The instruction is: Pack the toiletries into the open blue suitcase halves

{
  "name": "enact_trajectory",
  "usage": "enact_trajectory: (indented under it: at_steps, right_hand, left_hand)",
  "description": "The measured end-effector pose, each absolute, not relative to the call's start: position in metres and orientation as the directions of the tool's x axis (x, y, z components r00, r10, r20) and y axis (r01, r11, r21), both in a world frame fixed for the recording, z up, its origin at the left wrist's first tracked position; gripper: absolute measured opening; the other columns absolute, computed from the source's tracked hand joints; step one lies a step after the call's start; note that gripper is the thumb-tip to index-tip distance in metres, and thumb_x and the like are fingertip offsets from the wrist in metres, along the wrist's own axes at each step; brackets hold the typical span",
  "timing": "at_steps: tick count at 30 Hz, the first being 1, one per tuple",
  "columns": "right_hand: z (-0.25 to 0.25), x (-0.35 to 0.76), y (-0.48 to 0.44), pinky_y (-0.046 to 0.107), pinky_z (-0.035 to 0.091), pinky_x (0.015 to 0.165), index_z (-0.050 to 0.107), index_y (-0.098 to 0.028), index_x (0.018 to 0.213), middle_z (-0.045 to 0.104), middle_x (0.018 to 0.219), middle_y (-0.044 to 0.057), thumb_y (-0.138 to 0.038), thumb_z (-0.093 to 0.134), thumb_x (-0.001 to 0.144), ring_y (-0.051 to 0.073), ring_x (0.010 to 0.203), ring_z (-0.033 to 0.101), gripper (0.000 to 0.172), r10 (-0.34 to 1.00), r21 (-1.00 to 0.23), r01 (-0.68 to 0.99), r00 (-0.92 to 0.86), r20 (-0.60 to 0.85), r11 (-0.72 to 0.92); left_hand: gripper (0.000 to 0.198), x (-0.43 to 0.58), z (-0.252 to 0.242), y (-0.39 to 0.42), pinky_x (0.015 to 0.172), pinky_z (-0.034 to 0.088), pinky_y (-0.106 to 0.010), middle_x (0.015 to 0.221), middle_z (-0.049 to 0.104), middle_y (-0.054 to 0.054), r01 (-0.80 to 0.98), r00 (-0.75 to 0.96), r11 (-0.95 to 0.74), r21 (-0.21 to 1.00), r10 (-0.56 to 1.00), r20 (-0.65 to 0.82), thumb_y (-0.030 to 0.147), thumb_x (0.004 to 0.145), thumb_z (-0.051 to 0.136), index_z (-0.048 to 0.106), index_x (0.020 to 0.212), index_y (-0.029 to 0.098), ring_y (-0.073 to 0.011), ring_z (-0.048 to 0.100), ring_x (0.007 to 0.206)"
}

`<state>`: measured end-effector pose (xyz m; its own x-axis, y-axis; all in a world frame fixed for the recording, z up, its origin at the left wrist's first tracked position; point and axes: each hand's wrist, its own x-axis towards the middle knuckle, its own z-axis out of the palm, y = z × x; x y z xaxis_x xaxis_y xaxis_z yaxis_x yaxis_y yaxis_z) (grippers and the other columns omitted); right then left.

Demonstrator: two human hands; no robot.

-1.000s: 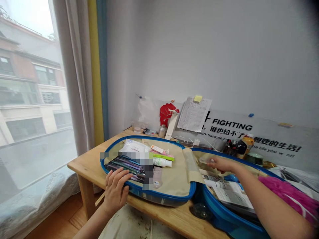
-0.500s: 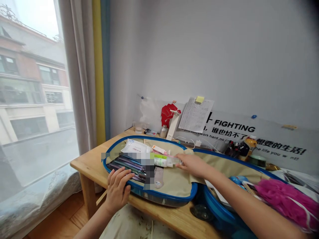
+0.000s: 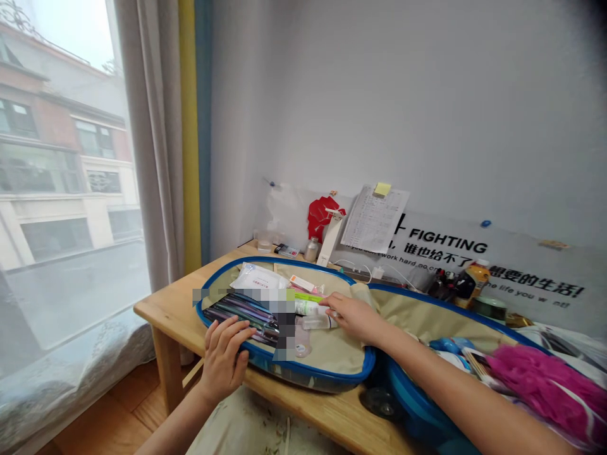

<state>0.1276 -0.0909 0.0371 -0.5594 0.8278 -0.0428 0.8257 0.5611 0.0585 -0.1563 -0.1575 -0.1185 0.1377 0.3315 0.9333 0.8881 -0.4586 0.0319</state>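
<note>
My left hand [image 3: 226, 354] lies over the near-left rim of an open blue suitcase [image 3: 332, 381], its fingers stretched toward a bundle of dark, slim packaged items [image 3: 241, 319]. My right hand [image 3: 353, 318] is over the same case half, fingers extended and slightly apart. A small clear bottle with a white cap [image 3: 318, 323] lies just below its fingertips; whether they touch is hard to tell. Beside it are a white and green tube [image 3: 305, 306], a white soft pack [image 3: 260, 277] and a small white and orange box [image 3: 301, 283]. A pale rounded item [image 3: 302, 344] lies nearer me.
The suitcase's other half, to the right, holds a magenta mesh puff [image 3: 545, 379] and blue items [image 3: 448, 344]. Behind stand a bottle with an orange label [image 3: 474, 278], a green jar [image 3: 490, 308] and a small glass jar [image 3: 312, 249]. The wooden table [image 3: 175, 297] ends at left.
The clear bottle, earlier between my right fingers, now lies lower and nearer me in the case. My right hand has shifted slightly left and its fingers have loosened. My left hand stays put.
</note>
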Motion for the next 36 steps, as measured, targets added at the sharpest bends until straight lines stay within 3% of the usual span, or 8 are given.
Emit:
enact_trajectory:
  at_steps: [5,10,14,21,27,31,36]
  right_hand:
    - [0.046,0.135,-0.093,0.025,0.04,0.068,0.066,-0.023,0.098,0.071,0.095,0.008,-0.037,0.037,0.092,0.02,0.087,0.063,0.033,0.874,0.151,0.861,-0.484,-0.047,0.486]
    - [0.042,0.139,-0.094,0.028,0.042,0.068,0.069,-0.022,0.091,0.071,0.096,0.011,-0.039,0.045,0.087,0.022,0.088,0.064,0.03,0.902,0.233,0.872,-0.426,-0.074,0.431]
    - [0.041,0.134,-0.096,0.028,0.042,0.069,0.07,-0.022,0.092,0.071,0.099,0.01,-0.04,0.045,0.087,0.023,0.09,0.065,0.031,0.881,0.227,0.852,-0.459,-0.11,0.472]
    - [0.038,0.127,-0.102,0.025,0.041,0.07,0.07,-0.03,0.099,0.071,0.105,0.0,-0.029,0.047,0.084,0.019,0.095,0.064,0.027,0.799,0.105,0.797,-0.575,-0.175,0.596]
    - [0.032,0.128,-0.101,0.026,0.041,0.069,0.061,-0.028,0.12,0.072,0.093,0.005,-0.034,0.049,0.086,0.02,0.085,0.064,0.037,0.794,0.016,0.803,-0.586,-0.162,0.596]
    - [0.031,0.128,-0.099,0.024,0.042,0.067,0.064,-0.023,0.116,0.07,0.083,0.004,-0.032,0.058,0.081,0.017,0.076,0.062,0.036,0.772,-0.076,0.788,-0.614,-0.163,0.611]
    - [0.028,0.123,-0.097,0.023,0.045,0.075,0.063,-0.021,0.115,0.069,0.096,0.004,-0.025,0.058,0.08,0.015,0.085,0.062,0.035,0.724,-0.205,0.728,-0.681,-0.108,0.654]
  left_hand:
    - [0.031,-0.157,-0.118,-0.157,0.109,0.023,-0.04,0.108,0.065,-0.006,0.89,0.137,-0.456,0.03,0.328,0.935,0.025,0.086,0.04,0.059,0.112,0.024,-0.0219,0.052,0.115]
    - [0.031,-0.156,-0.118,-0.157,0.109,0.023,-0.042,0.109,0.065,-0.007,0.89,0.142,-0.456,0.023,0.325,0.935,0.026,0.087,0.04,0.058,0.112,0.023,-0.0223,0.051,0.115]
    - [0.031,-0.157,-0.12,-0.157,0.109,0.023,-0.042,0.11,0.064,-0.006,0.895,0.145,-0.446,0.022,0.337,0.93,0.027,0.087,0.039,0.058,0.113,0.024,-0.0224,0.051,0.116]
    - [0.031,-0.157,-0.118,-0.157,0.11,0.023,-0.041,0.109,0.065,-0.006,0.887,0.148,-0.462,0.02,0.326,0.934,0.025,0.087,0.04,0.058,0.112,0.023,-0.0222,0.05,0.116]
    - [0.031,-0.157,-0.118,-0.157,0.11,0.022,-0.041,0.11,0.064,-0.006,0.89,0.147,-0.456,0.021,0.33,0.933,0.026,0.088,0.039,0.057,0.113,0.023,-0.0224,0.05,0.116]
    - [0.031,-0.156,-0.116,-0.158,0.109,0.022,-0.041,0.109,0.064,-0.007,0.889,0.153,-0.458,0.013,0.323,0.934,0.024,0.088,0.039,0.057,0.112,0.022,-0.0224,0.049,0.116]
    - [0.03,-0.155,-0.114,-0.158,0.109,0.022,-0.041,0.107,0.064,-0.007,0.89,0.152,-0.456,0.006,0.309,0.939,0.023,0.087,0.039,0.057,0.111,0.023,-0.0221,0.05,0.115]
